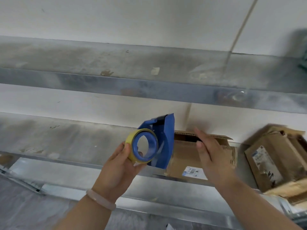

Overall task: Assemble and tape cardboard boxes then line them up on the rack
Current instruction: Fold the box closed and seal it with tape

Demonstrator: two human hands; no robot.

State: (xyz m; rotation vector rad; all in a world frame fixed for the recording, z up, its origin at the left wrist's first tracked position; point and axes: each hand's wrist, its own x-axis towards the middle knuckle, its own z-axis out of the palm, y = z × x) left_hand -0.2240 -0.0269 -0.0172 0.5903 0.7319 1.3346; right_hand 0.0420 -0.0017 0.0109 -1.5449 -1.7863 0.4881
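A blue tape dispenser (163, 141) with a yellowish tape roll (142, 146) is held up in front of the rack by my left hand (120, 165), whose fingers curl round the roll. My right hand (210, 150) hovers with straight fingers in front of a small cardboard box (187, 158) with a white label. That box stands on the lower metal shelf (66, 141), its top flap partly open. A second, larger cardboard box (272, 161) sits tilted on the same shelf to the right.
The metal rack has an upper shelf (149, 67) bearing only scraps and stains. A white wall (132, 19) is behind it. A greenish object (303, 48) shows at the right edge. The shelf's front rail (166, 201) runs across below my wrists.
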